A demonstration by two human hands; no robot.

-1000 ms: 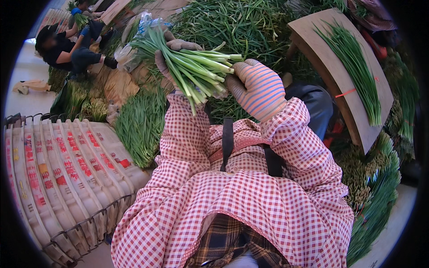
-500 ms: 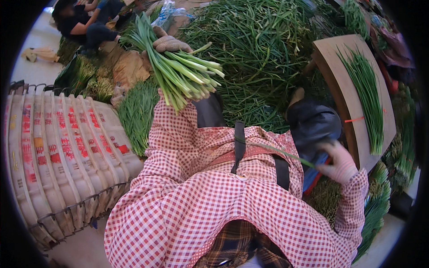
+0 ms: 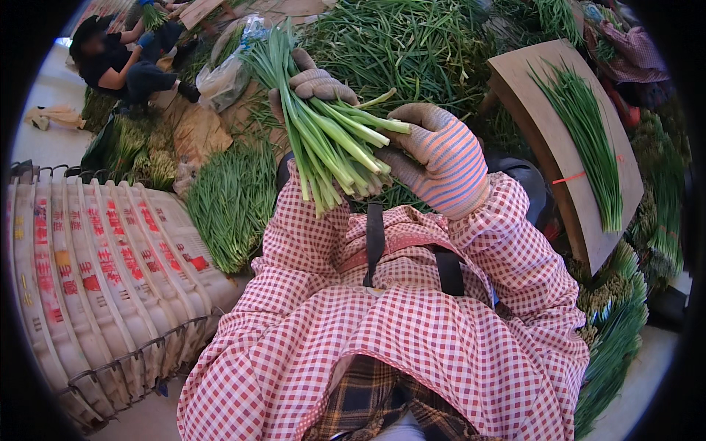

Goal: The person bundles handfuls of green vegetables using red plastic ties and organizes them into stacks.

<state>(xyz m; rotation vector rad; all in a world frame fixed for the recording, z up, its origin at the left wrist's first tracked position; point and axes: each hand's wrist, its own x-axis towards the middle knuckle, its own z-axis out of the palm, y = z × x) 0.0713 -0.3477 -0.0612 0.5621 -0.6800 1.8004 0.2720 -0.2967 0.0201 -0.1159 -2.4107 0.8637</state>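
A bunch of chives (image 3: 331,140), leaves up and to the left and pale cut ends down and to the right, is wrapped in the fingers of my gloved left hand (image 3: 320,83). My right hand (image 3: 445,162), in a striped glove with grey fingers, has come up against the cut ends. Its thumb and forefinger are closed at the tip of one stalk that juts out to the right. The other fingers of that hand curl beneath, partly hidden. Both forearms are in red-and-white checked sleeves.
A wide heap of loose chives (image 3: 412,51) lies ahead. To the right, a curved board (image 3: 515,81) bears a tied bundle (image 3: 585,147). A large plastic basket (image 3: 110,272) stands on the left beside stacked chives (image 3: 232,198). Another person (image 3: 118,59) sits at the far left.
My right hand has moved from low on the right, where it held one thin stalk, up to the bunch. That thin stalk no longer shows. The bunch has shifted a little right and down.
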